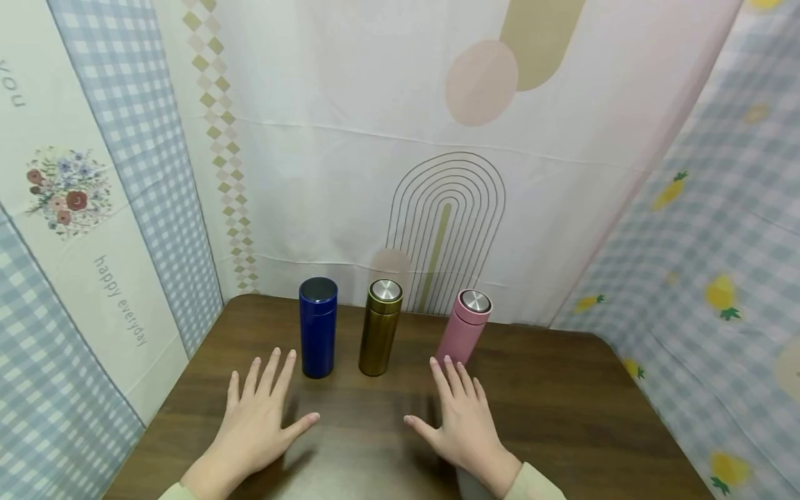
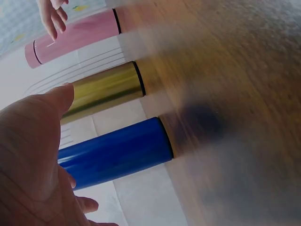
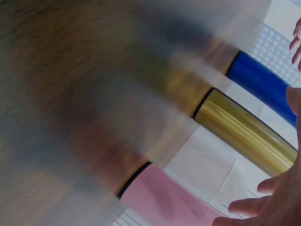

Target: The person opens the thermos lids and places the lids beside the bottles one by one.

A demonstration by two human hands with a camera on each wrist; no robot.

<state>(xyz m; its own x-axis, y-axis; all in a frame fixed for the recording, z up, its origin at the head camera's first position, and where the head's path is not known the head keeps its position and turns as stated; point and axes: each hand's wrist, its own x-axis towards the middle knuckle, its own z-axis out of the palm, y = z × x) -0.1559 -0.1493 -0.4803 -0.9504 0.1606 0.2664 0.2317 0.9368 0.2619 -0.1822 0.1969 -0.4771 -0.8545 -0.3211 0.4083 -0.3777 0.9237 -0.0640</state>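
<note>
Three thermos flasks stand upright in a row on the table. The blue flask (image 1: 318, 340) is on the left with a dark top, the gold flask (image 1: 378, 337) in the middle and the pink flask (image 1: 462, 333) on the right, the last two with silvery lid tops. My left hand (image 1: 253, 420) hovers in front of the blue flask, fingers spread and holding nothing. My right hand (image 1: 462, 423) is likewise spread and holds nothing; its fingertips overlap the lower part of the pink flask in the head view.
The brown wooden table (image 1: 562, 403) has rounded back corners. Behind it hangs a pale patterned cloth (image 1: 312, 173). Checked cloths line the left side (image 1: 125, 104) and the right side (image 1: 675, 278), close to the table's edges.
</note>
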